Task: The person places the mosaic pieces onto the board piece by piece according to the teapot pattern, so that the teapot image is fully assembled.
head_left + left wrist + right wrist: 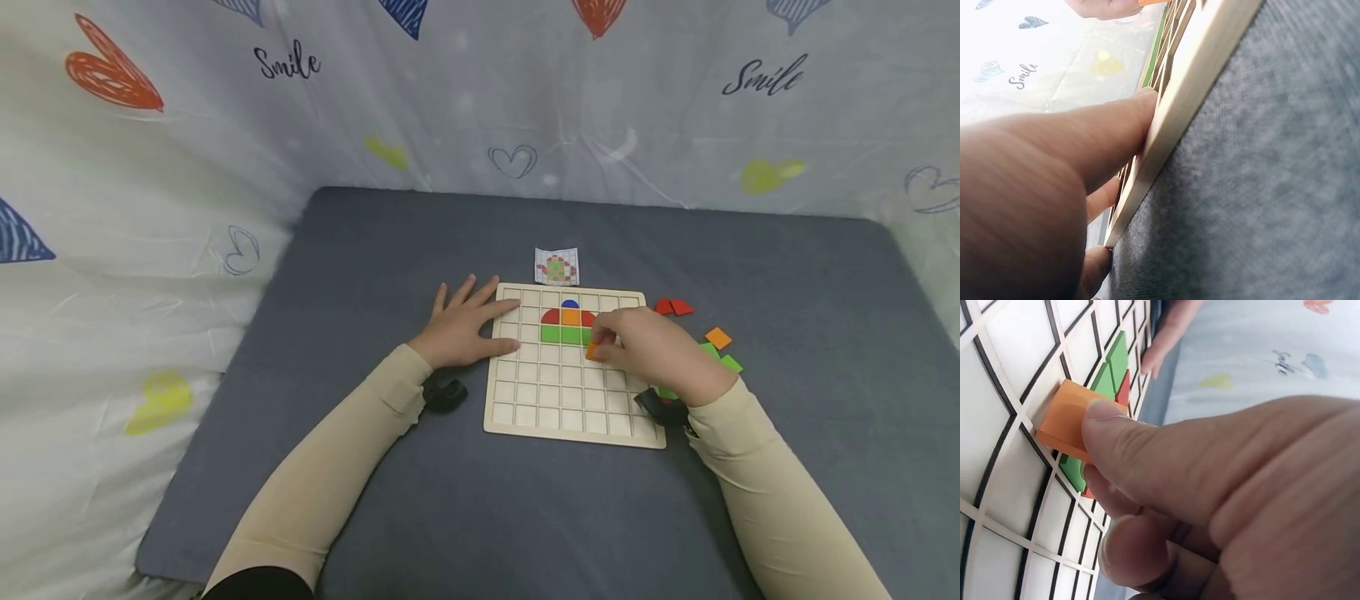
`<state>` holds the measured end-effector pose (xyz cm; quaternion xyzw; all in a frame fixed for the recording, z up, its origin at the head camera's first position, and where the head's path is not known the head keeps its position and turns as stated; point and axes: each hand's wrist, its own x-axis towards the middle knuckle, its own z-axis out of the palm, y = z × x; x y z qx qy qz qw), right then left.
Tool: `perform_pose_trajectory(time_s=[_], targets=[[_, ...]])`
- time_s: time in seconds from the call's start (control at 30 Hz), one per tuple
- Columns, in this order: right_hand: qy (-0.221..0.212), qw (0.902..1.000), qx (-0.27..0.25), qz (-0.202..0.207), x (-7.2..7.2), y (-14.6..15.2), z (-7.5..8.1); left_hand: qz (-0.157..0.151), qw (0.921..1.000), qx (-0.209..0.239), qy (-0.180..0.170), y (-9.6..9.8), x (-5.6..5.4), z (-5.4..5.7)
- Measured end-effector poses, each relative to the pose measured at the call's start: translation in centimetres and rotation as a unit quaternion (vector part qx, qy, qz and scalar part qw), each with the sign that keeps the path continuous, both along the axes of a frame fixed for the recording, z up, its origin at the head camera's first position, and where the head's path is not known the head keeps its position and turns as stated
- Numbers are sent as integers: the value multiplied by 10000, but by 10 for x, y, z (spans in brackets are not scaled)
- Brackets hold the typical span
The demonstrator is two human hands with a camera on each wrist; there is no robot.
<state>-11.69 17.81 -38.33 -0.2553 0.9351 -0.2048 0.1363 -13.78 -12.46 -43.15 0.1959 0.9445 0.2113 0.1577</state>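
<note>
A square wooden grid board (525, 400) lies on the grey table. My left hand (461, 329) rests on its left edge with fingers spread; in the left wrist view the thumb (1116, 125) touches the board's rim. Between thumb and index finger my right hand (660, 346) pinches an orange square tile (1063, 422), held tilted over a cell just below the green row. Set in the grid are green tiles (561, 334), an orange tile (571, 317), red quarter-round tiles (551, 317) and a blue half-round tile (570, 304). The right hand hides part of the board's right side.
Behind the board's top edge lies a small pattern card (557, 267). Right of the board are loose red pieces (673, 307), an orange tile (717, 337) and green tiles (731, 363), some partly covered by the right hand. A printed curtain (465, 108) hangs behind the table.
</note>
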Motion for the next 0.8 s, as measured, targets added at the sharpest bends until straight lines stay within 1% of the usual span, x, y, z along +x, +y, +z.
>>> perform_pose_trajectory(time_s=[0.33, 0.6, 0.8], targets=[[-27, 10000, 36, -2, 1, 0, -6, -42, 10000, 43, 8, 0, -1, -1], [206, 9998, -20, 8, 4, 0, -8, -61, 10000, 43, 25, 0, -2, -2], [159, 9999, -52, -3, 3, -1, -9, -55, 10000, 73, -11, -1, -2, -2]])
